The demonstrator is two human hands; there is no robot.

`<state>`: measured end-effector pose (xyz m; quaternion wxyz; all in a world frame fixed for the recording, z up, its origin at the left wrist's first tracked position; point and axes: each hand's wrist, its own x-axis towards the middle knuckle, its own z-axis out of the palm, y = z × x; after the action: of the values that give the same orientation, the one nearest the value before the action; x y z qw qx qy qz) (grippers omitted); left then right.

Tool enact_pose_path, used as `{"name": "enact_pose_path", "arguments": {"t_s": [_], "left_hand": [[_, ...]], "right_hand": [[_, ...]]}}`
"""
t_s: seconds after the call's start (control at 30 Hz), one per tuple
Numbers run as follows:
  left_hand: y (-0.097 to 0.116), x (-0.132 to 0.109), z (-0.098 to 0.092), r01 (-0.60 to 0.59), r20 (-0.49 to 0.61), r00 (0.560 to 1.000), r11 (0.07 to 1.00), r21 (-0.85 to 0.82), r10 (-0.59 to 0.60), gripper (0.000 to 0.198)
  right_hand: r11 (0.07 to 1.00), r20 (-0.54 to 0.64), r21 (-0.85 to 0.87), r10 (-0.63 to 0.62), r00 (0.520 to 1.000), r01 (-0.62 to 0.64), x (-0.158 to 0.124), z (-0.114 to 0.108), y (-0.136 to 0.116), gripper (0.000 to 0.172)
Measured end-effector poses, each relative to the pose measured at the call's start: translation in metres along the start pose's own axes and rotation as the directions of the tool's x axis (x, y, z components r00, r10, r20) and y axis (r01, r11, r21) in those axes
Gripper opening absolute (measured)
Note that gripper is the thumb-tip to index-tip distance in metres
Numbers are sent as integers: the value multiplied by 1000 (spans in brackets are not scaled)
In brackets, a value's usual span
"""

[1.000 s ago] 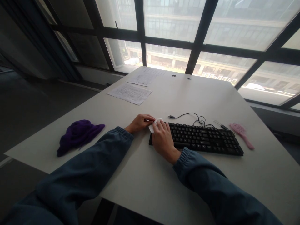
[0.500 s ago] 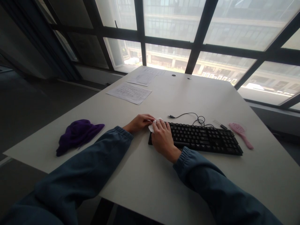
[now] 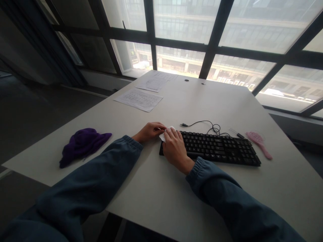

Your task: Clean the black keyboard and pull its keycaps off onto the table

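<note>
A black keyboard (image 3: 217, 148) lies on the white table, slightly aslant. My right hand (image 3: 175, 148) presses a crumpled white tissue (image 3: 162, 137) onto the keyboard's left end, its fingers bent over the tissue and covering the keys there. At the far left corner of the keyboard is my left hand (image 3: 150, 131), fingers drawn together around that corner beside the tissue. Its fingertips are partly hidden, so the exact contact is hard to see.
Left of my hands lies a purple cloth (image 3: 84, 146). Printed papers (image 3: 140, 99) are farther back. Behind the keyboard loops its USB cable (image 3: 202, 121); a pink hairbrush (image 3: 261, 144) and a small dark-handled tool (image 3: 240, 135) lie by its right end. Windows (image 3: 181, 60) border the table's far side.
Almost everything stays put. The view shifts very slightly, and both hands keep their places at the keyboard's left end with the tissue.
</note>
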<state>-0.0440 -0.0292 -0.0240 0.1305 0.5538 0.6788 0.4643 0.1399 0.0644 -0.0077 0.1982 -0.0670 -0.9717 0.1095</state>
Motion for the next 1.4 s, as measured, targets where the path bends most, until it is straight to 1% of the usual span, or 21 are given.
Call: {"name": "enact_pose_path", "arguments": {"t_s": [0.27, 0.47, 0.63, 0.7, 0.77, 0.87, 0.97, 1.03, 1.13, 1.23, 1.3, 1.4], "left_hand": [[5, 1, -1, 28, -28, 999, 999, 16, -28, 35], [0, 0, -2, 57, -29, 998, 998, -4, -57, 39], [4, -2, -1, 86, -6, 996, 994, -69, -87, 46], [9, -2, -1, 22, -15, 1000, 1000, -11, -22, 39], [15, -2, -2, -87, -13, 996, 994, 73, 88, 29], [24, -2, -2, -215, 34, 977, 966, 143, 213, 21], [28, -4, -1, -274, 80, 961, 946, 172, 264, 21], [29, -4, 0, -289, 95, 957, 941, 178, 275, 21], [27, -4, 1, -268, 65, 963, 947, 179, 261, 21], [23, -4, 1, -193, -30, 979, 963, 188, 202, 23], [18, -4, 2, -143, -81, 983, 969, 203, 162, 23], [14, -4, 2, -100, -112, 986, 971, 216, 127, 23]], "right_hand": [[999, -21, 33, -25, 999, 26, -3, -3, -1, 45], [995, 16, 65, -80, 997, 79, -14, -8, -1, 44], [989, 25, 98, -117, 993, 114, -21, -10, 1, 47], [985, 24, 111, -136, 990, 133, -23, -10, 1, 47], [982, 16, 117, -151, 988, 148, -24, -12, -1, 46], [981, 3, 114, -157, 988, 155, -27, -15, -3, 50], [978, 4, 128, -167, 986, 165, -29, -18, -3, 53], [975, 5, 151, -165, 986, 163, -30, -18, -2, 46], [979, -15, 162, -120, 993, 121, -29, -18, 0, 35], [993, -28, 102, -59, 998, 62, -29, -17, 2, 31], [997, -14, 59, -54, 998, 55, -28, -17, 2, 32], [997, 0, 36, -72, 997, 72, -29, -18, 3, 29]]}}
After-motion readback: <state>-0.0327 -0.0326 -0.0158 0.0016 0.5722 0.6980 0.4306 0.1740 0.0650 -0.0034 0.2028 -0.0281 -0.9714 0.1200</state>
